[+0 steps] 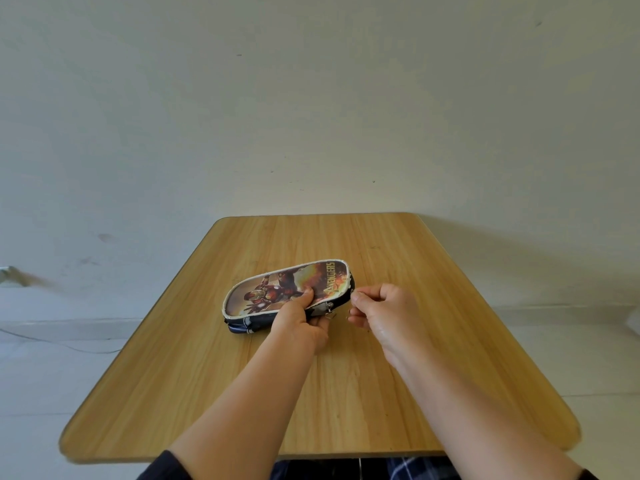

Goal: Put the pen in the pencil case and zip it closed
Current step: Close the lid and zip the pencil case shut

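Case (289, 292) lies mid-table (173, 375); our left hand (304, 320) pinches its near edge, thumb on top, to steady it. Just right of the case, our right hand (377, 306) pinches at the corner, likely a zip pull. We count one case, two hands, no pen showing.

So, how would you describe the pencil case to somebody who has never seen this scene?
Find the wooden table against the pale wall. Near its middle, the pencil case is gripped by the left hand, with the right hand at its end. It is a flat oval pouch with a red armoured superhero picture.
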Action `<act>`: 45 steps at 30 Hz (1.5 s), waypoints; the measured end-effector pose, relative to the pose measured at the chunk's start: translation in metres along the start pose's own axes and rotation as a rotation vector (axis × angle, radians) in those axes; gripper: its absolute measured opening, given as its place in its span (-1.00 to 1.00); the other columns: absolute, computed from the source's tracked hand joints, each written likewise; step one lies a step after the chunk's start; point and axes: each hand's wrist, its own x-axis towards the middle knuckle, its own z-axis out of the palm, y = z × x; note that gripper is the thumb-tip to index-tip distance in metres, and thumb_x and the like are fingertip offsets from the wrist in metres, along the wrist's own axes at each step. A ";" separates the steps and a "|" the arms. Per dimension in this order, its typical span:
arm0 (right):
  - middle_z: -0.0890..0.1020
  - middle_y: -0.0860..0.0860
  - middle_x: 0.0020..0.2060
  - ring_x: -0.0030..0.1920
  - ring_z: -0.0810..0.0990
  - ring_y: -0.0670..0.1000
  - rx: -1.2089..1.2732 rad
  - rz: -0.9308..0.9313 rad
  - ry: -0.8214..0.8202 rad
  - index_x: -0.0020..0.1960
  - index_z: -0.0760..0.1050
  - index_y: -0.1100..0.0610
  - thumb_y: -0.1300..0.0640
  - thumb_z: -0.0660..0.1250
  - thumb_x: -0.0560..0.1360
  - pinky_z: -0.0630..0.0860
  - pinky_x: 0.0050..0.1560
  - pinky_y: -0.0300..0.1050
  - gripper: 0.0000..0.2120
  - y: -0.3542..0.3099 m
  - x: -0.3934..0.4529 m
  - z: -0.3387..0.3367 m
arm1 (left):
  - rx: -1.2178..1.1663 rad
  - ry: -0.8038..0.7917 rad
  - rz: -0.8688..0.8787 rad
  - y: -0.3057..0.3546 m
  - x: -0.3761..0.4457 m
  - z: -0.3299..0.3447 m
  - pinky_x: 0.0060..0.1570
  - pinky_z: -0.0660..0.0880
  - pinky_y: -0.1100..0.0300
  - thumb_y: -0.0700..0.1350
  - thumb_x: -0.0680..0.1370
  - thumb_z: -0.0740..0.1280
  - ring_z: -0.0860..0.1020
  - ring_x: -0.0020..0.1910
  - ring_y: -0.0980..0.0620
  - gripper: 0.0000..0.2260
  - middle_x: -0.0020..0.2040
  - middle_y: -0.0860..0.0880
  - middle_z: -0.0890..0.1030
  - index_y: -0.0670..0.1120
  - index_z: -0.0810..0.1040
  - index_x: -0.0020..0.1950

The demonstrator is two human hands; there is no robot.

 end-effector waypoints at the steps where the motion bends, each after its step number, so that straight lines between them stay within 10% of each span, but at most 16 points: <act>1: 0.65 0.08 -0.32 -0.47 0.61 -0.13 -0.002 -0.001 0.001 -0.16 0.57 0.21 0.30 0.38 0.45 0.64 -0.26 -0.10 -0.96 0.000 0.000 0.000 | 0.002 0.001 0.003 0.000 0.000 0.000 -0.24 0.54 0.09 -0.31 0.42 0.43 0.62 -0.16 -0.09 -0.66 -0.09 -0.14 0.63 -0.20 0.52 0.18; 10: 0.63 0.03 -0.37 -0.50 0.60 -0.16 -0.075 -0.041 0.002 -0.20 0.56 0.14 0.28 0.38 0.45 0.64 -0.24 -0.09 -0.92 0.000 -0.006 0.004 | 0.016 0.019 0.016 0.000 0.004 0.000 -0.12 0.57 0.08 -0.31 0.42 0.43 0.63 -0.11 -0.10 -0.68 -0.11 -0.14 0.63 -0.19 0.51 0.15; 19: 0.63 0.01 -0.38 -0.51 0.59 -0.19 -0.110 -0.038 -0.021 -0.22 0.56 0.13 0.26 0.38 0.45 0.63 -0.22 -0.05 -0.91 0.000 -0.012 0.007 | 0.006 0.023 0.013 0.001 0.010 -0.001 -0.40 0.50 0.06 -0.31 0.42 0.43 0.60 -0.29 -0.10 -0.70 -0.20 -0.15 0.62 -0.19 0.52 0.13; 34: 0.64 0.07 -0.32 -0.44 0.58 -0.10 -0.157 -0.002 -0.114 -0.21 0.55 0.15 0.28 0.38 0.45 0.44 -0.51 -0.38 -0.91 -0.001 -0.019 0.017 | 0.067 0.020 0.033 -0.001 0.014 -0.003 0.05 0.55 -0.05 -0.28 0.44 0.42 0.63 -0.05 -0.15 -0.76 -0.02 -0.16 0.65 -0.19 0.54 0.09; 45: 0.65 0.12 -0.29 -0.39 0.62 -0.07 -0.111 -0.009 -0.136 -0.20 0.55 0.19 0.30 0.39 0.43 0.52 -0.42 -0.29 -0.94 0.001 -0.015 0.016 | 0.141 -0.023 -0.004 -0.007 0.012 -0.002 -0.37 0.49 -0.04 -0.23 0.48 0.39 0.61 -0.22 -0.16 -0.82 -0.16 -0.16 0.62 -0.19 0.51 0.06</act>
